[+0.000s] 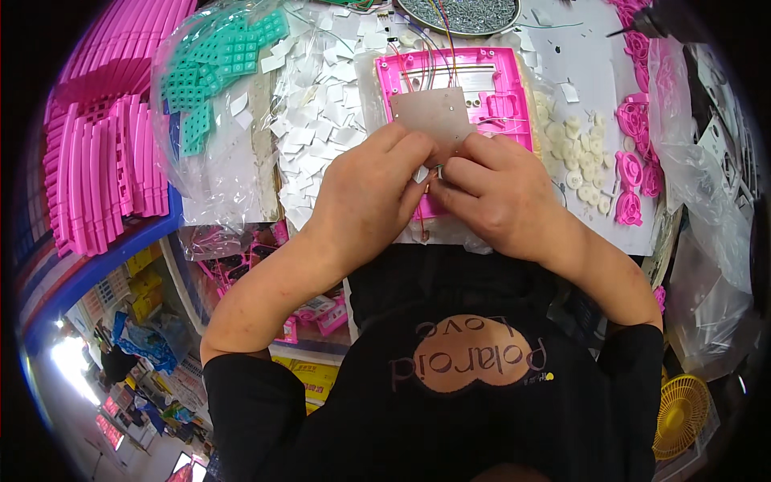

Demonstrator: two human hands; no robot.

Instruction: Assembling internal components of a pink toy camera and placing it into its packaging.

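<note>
Over a pink plastic housing [518, 80], a thin grey-brown board [434, 112] is tilted up between my two hands. Thin coloured wires run from behind its far edge. My left hand [365, 181] is closed, pinching the board's near left edge, with a small white piece [421, 173] at its fingertips. On the other side my right hand [502, 185] is closed on the near right edge, thumb and fingers curled close to the left fingertips. What lies under the fingers is mostly hidden.
Many white paper pieces [309, 132] lie left of the housing, beside bagged green keypads [233, 60]. Pink curved parts [104, 169] are stacked far left. A dish of screws [462, 18] stands behind. Cream round parts [590, 157] and pink parts [630, 169] lie right, below a dark tool tip [634, 28].
</note>
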